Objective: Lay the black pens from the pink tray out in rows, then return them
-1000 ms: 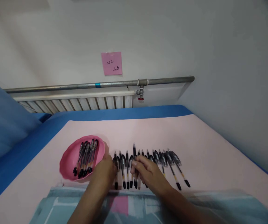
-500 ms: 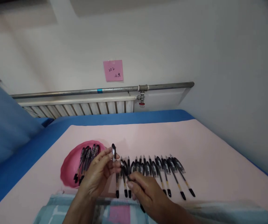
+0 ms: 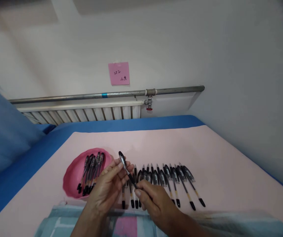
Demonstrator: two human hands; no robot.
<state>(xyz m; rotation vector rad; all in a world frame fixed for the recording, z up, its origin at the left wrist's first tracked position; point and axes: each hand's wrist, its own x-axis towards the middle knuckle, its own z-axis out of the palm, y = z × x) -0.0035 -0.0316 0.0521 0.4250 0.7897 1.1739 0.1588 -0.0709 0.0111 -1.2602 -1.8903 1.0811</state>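
Note:
My left hand [image 3: 113, 182] pinches a clear pen cap [image 3: 122, 158] with a black end, tilted up to the left. Gripped in my right hand [image 3: 154, 199] is a pen [image 3: 131, 177], its tip pointing up-left at the cap's mouth. Cap and pen line up, and the tip appears to be at or just inside the opening. Beyond my right hand, several uncapped pens [image 3: 190, 196] lie in a row with loose caps [image 3: 188, 172] among them; my hands hide part of that row. Left of my left hand, a pink bowl [image 3: 69, 179] holds several capped pens [image 3: 92, 171].
The pink tabletop [image 3: 141, 141] has a blue border [image 3: 131, 123]. Behind it are a radiator [image 3: 82, 112], a metal pipe [image 3: 82, 97] and a red-handled valve [image 3: 149, 108]. A pink note [image 3: 119, 73] is on the wall. Blue fabric [image 3: 5, 131] hangs at left.
The cap in my left hand has tilted from nearly upright to slanted. The pen in my right hand has come into line with it, tip at the cap's mouth.

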